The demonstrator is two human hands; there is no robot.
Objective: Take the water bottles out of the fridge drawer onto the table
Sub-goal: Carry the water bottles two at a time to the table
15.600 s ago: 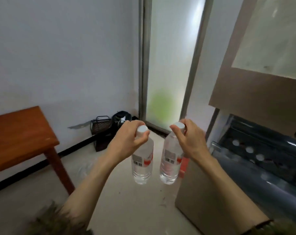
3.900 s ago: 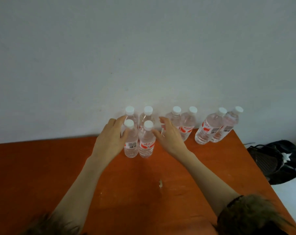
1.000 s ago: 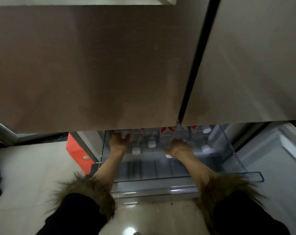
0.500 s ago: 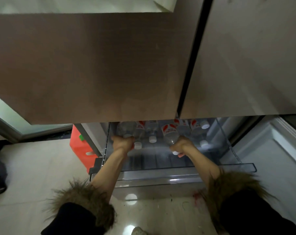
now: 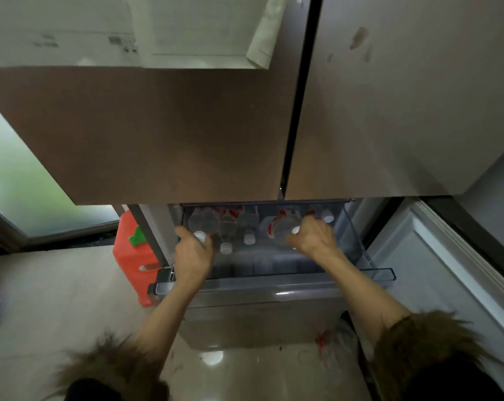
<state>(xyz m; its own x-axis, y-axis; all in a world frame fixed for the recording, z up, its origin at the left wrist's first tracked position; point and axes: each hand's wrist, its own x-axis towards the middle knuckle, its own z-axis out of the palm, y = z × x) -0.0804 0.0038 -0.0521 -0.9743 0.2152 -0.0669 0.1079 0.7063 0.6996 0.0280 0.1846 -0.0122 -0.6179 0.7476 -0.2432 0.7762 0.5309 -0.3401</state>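
Observation:
The fridge drawer (image 5: 273, 286) stands pulled out below the brown fridge doors. Several clear water bottles with red labels and white caps lie inside it, caps toward me, among them one in the middle (image 5: 248, 227). My left hand (image 5: 194, 251) grips the neck of the leftmost bottle (image 5: 203, 222), whose cap shows between thumb and fingers. My right hand (image 5: 314, 237) curls round the neck of another bottle (image 5: 282, 228) on the right side of the drawer. One more cap (image 5: 328, 218) shows beyond my right hand. The table is out of view.
The two upper fridge doors (image 5: 158, 134) overhang the drawer, with a paper sheet (image 5: 129, 30) stuck on the left one. A red plastic stool (image 5: 129, 256) stands left of the drawer. A white panel (image 5: 447, 270) flanks the right. Frosted glass (image 5: 13, 183) is at far left.
Both hands reached into the drawer a second ago and have each closed round a bottle neck. The two bottles' cap ends have risen a little toward me.

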